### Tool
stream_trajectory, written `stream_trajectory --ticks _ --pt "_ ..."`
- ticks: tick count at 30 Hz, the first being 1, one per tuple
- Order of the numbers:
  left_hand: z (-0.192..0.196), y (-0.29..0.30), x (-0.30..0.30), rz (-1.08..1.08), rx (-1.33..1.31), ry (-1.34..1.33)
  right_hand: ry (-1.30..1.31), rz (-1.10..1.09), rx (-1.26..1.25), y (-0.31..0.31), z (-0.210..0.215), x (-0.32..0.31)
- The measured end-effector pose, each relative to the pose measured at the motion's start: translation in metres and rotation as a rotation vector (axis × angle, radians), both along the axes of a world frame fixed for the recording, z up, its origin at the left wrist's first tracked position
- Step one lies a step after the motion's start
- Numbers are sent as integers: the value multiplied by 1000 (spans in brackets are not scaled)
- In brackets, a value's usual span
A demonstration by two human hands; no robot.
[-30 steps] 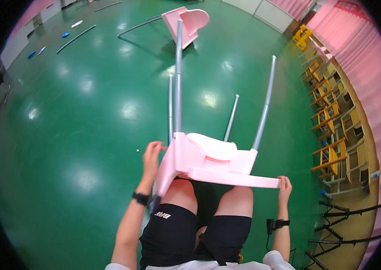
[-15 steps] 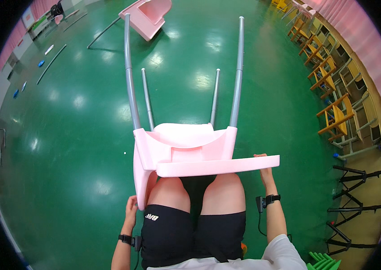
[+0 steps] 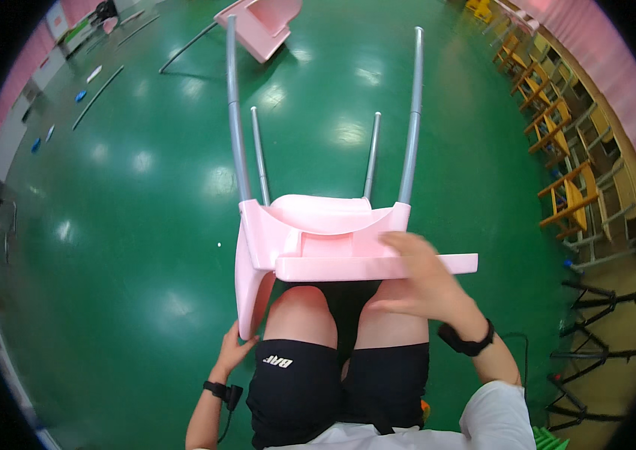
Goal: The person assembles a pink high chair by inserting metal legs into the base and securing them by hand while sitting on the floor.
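Green glossy flooring is filling the frame; a pink chair [image 3: 318,240] is lying overturned across the seated person's knees at centre, grey legs pointing up-frame. Left hand [image 3: 237,346] is curling around the backrest's lower edge, right hand [image 3: 419,281] is resting open-fingered on the seat edge. Rigid, light plastic, likely best gripped at those edges.

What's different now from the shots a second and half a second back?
The right hand left the far right end of the pink tray and now lies on its top, nearer the middle. The left hand dropped from the seat's side to the lower tip of the pink chair back. The chair stays overturned on the knees, its grey legs pointing away.
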State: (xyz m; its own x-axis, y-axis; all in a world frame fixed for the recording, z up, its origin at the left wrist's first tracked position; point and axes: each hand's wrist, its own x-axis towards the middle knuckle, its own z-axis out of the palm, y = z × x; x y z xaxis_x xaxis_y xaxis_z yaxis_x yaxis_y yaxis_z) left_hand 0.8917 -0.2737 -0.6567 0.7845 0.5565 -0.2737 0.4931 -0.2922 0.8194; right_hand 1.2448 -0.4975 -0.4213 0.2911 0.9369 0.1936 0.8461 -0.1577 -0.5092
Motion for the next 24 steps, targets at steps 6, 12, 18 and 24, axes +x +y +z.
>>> stream_trajectory --ticks 6,12,18,24 --pt "-9 0 -9 64 -72 -107 -252 166 -175 86 -50 -15" --pt "-16 -5 -75 269 -40 -69 -194 196 -349 115 -42 -17" --pt "46 -26 -131 389 -123 22 -129 164 -365 123 -28 -22" --pt "162 -4 -182 429 -157 173 -97 164 -295 150 16 -52"
